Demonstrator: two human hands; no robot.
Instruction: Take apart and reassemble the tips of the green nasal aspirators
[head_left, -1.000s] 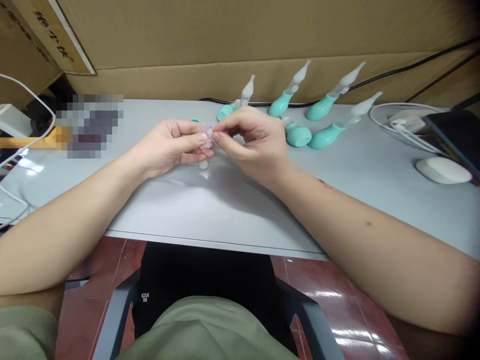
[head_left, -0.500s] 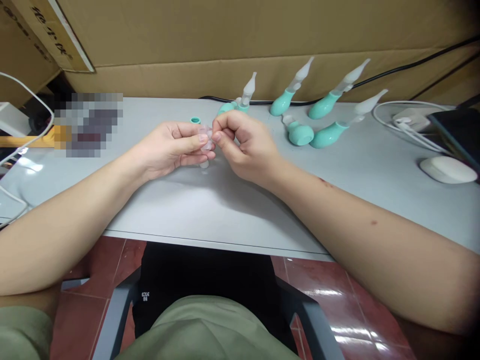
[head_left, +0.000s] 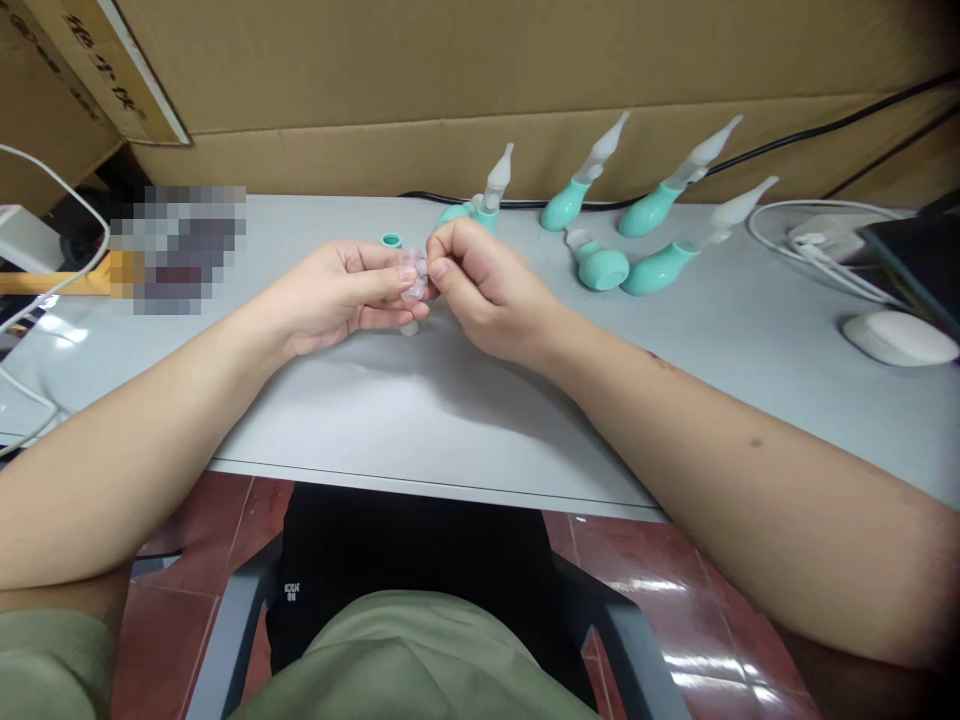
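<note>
Over the middle of the grey table (head_left: 420,420), my left hand (head_left: 334,295) pinches a small clear plastic piece (head_left: 411,275) between thumb and fingers. My right hand (head_left: 487,290) is curled with its fingertips closed on the same piece from the right. Part of the piece pokes out below the fingers, close to the table top. Just behind my hands stands a small teal ring (head_left: 390,240). Several teal squeeze bulbs with whitish tips (head_left: 660,265) lie in a row behind my right hand.
Cardboard boxes (head_left: 480,90) wall off the back of the table. A white mouse (head_left: 900,338), white cables (head_left: 817,245) and a dark flat item are at the right. A white adapter (head_left: 26,240) with a cable is at the far left. A chair frame shows below the table edge.
My right hand has curled tighter and shifted slightly left against the clear piece. My left hand has stayed nearly still.
</note>
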